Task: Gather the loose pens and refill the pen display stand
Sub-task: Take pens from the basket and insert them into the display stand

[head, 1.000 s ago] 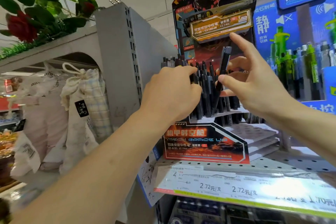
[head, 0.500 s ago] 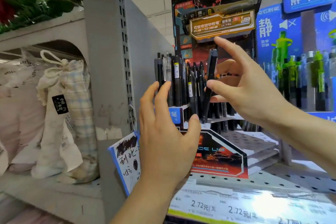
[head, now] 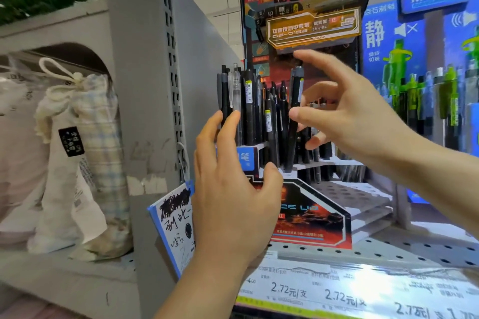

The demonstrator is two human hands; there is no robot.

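perf. shelf (head: pixel 388 250), pen display stand (head: pixel 311 217) on it

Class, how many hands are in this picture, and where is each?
2. The left hand is spread low-left before the pen display stand; the right hand reaches in higher, beside a leaning black pen.

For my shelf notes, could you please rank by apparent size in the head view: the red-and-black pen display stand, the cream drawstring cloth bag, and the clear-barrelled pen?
1. Red-and-black pen display stand
2. Cream drawstring cloth bag
3. Clear-barrelled pen
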